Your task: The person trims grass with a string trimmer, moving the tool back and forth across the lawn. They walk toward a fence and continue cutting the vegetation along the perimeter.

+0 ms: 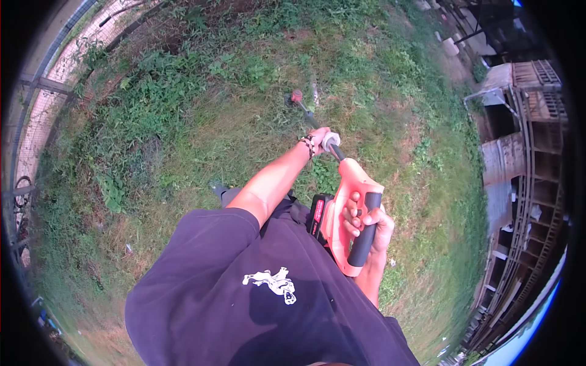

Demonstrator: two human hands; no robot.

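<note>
Right hand fisted on trimmer, left hand outstretched along shaft

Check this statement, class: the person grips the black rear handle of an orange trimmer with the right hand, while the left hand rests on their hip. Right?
Not quite. In the head view the left hand grips the trimmer's shaft, not the hip. The right hand does hold the black rear handle.

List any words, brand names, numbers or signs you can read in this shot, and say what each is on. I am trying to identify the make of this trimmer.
None can be read.
Battery on the orange trimmer body: a red label with pale marks, too blurred to read.
Dark shirt: a white figure print, a picture only, no letters.
</note>
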